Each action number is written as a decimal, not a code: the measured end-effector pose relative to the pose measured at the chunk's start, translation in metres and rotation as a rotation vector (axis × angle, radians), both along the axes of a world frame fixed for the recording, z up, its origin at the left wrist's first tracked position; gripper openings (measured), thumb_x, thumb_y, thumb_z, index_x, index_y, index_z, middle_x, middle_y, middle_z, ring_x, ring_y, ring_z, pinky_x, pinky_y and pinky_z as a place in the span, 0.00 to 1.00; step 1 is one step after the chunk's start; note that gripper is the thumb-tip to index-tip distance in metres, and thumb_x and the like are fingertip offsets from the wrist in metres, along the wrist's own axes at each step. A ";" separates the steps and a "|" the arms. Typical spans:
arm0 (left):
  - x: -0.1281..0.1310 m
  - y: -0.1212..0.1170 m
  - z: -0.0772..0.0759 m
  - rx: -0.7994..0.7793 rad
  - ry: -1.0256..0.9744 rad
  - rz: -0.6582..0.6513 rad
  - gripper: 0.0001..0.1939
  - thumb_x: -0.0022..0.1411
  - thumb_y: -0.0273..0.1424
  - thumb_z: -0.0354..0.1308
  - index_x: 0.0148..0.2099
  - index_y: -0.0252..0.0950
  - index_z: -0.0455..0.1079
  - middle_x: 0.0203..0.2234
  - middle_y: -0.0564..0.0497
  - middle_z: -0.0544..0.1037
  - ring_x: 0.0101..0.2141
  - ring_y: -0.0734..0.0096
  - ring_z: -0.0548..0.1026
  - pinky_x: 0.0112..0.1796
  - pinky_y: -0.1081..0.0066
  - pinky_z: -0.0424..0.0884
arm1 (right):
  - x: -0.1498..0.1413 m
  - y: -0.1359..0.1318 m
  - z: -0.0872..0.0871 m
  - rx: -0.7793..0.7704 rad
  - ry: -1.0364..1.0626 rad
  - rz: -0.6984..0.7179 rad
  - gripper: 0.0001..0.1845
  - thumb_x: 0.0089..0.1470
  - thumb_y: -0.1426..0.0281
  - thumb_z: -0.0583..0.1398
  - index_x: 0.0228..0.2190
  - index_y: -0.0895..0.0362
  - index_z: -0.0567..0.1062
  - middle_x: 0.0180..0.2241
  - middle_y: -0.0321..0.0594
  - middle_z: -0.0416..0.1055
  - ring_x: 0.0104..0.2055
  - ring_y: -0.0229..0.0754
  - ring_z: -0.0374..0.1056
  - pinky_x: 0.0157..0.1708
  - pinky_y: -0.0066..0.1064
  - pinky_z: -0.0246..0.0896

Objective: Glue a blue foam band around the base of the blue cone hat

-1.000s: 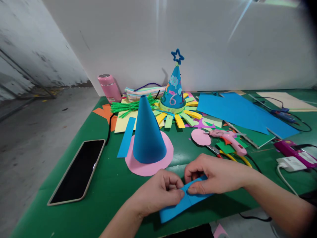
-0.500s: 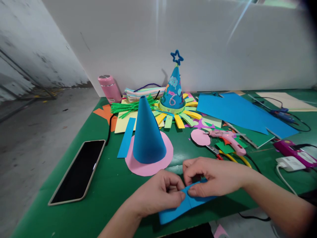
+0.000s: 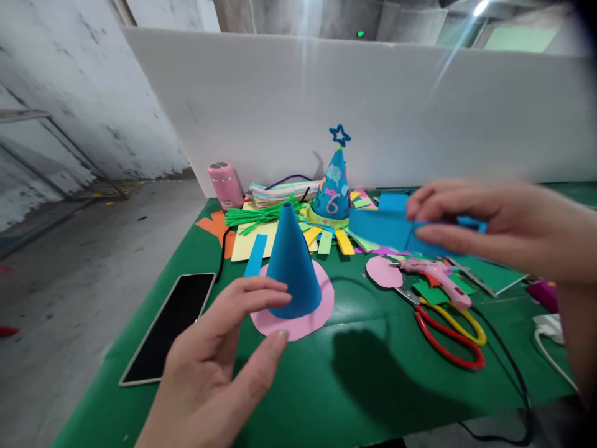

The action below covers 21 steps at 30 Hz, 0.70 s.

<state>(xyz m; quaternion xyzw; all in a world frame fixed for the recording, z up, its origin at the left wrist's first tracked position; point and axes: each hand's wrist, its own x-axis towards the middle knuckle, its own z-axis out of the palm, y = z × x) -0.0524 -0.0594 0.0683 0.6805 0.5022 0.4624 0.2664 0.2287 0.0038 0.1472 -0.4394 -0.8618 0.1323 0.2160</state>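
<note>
My right hand (image 3: 480, 224) pinches a blue paper strip (image 3: 380, 229) between thumb and fingers, raised above the right side of the table; it is slightly blurred. My left hand (image 3: 228, 354) is open in front of a plain blue paper cone (image 3: 293, 267), its thumb and fingers apart. The cone stands upright on a pink paper disc (image 3: 321, 311). From this view I cannot tell whether my left fingers touch the cone or disc. Behind stands a decorated blue party hat (image 3: 332, 186) with a star on top and a fringed paper brim.
A phone (image 3: 172, 326) lies at left. Green pipe cleaners (image 3: 261, 214) and a pink bottle (image 3: 226, 186) stand behind. On the right are a pink glue gun (image 3: 436, 277), scissors with red and yellow handles (image 3: 454, 348), a small pink paper disc (image 3: 383, 272) and a white charger (image 3: 549, 326).
My right hand has lifted the blue paper strip up from the table's front edge. My left hand has let go of it and moved left, opening. The view has tilted up.
</note>
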 end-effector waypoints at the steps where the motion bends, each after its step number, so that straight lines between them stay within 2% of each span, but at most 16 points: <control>1: -0.004 0.000 -0.002 0.016 0.006 0.052 0.07 0.53 0.34 0.55 0.37 0.46 0.71 0.38 0.54 0.73 0.41 0.65 0.72 0.36 0.73 0.71 | -0.002 0.005 0.007 0.134 0.017 -0.042 0.09 0.52 0.63 0.55 0.27 0.54 0.71 0.32 0.35 0.67 0.31 0.36 0.61 0.28 0.32 0.56; 4: -0.012 0.001 -0.009 0.021 0.033 0.160 0.07 0.54 0.35 0.55 0.37 0.45 0.70 0.38 0.55 0.73 0.41 0.67 0.71 0.37 0.74 0.70 | -0.027 0.018 0.018 0.473 0.120 -0.113 0.10 0.53 0.65 0.54 0.28 0.58 0.70 0.31 0.33 0.64 0.29 0.31 0.58 0.26 0.29 0.53; 6: -0.017 -0.001 -0.013 0.015 0.056 0.232 0.08 0.54 0.35 0.55 0.38 0.45 0.69 0.38 0.55 0.72 0.40 0.67 0.71 0.37 0.73 0.70 | -0.053 0.023 0.014 0.564 0.151 -0.004 0.10 0.54 0.66 0.54 0.29 0.61 0.70 0.33 0.37 0.63 0.32 0.32 0.60 0.29 0.27 0.55; 8: -0.021 -0.004 -0.016 0.028 0.083 0.345 0.10 0.54 0.36 0.54 0.40 0.44 0.69 0.39 0.55 0.72 0.39 0.67 0.70 0.38 0.71 0.69 | -0.079 0.024 0.001 0.539 0.127 0.175 0.10 0.54 0.66 0.55 0.30 0.61 0.70 0.37 0.39 0.63 0.35 0.34 0.62 0.32 0.27 0.57; 11: -0.030 -0.011 -0.021 0.053 0.110 0.502 0.12 0.55 0.37 0.53 0.43 0.44 0.67 0.39 0.56 0.71 0.39 0.65 0.70 0.42 0.66 0.67 | -0.102 0.017 -0.034 0.468 -0.082 0.314 0.13 0.56 0.65 0.51 0.31 0.59 0.71 0.39 0.41 0.64 0.37 0.38 0.63 0.33 0.29 0.56; 13: -0.035 -0.014 -0.027 0.055 0.119 0.520 0.12 0.56 0.36 0.51 0.44 0.44 0.65 0.40 0.56 0.70 0.41 0.64 0.69 0.45 0.64 0.66 | -0.107 0.011 -0.063 0.478 -0.202 0.346 0.13 0.57 0.66 0.49 0.31 0.57 0.71 0.37 0.41 0.66 0.36 0.40 0.62 0.32 0.32 0.53; 17: -0.042 -0.013 -0.046 0.088 0.210 0.431 0.12 0.55 0.35 0.53 0.44 0.42 0.65 0.42 0.53 0.68 0.43 0.64 0.67 0.45 0.64 0.65 | -0.102 0.003 -0.119 0.395 -0.323 0.372 0.10 0.57 0.69 0.50 0.33 0.54 0.71 0.34 0.38 0.69 0.34 0.39 0.60 0.32 0.34 0.45; 21: -0.043 -0.003 -0.063 0.056 0.284 0.281 0.15 0.56 0.33 0.52 0.46 0.40 0.62 0.44 0.50 0.66 0.45 0.63 0.66 0.44 0.64 0.65 | -0.102 0.003 -0.154 0.315 -0.297 0.382 0.11 0.58 0.67 0.50 0.33 0.54 0.71 0.30 0.38 0.69 0.33 0.38 0.59 0.32 0.34 0.44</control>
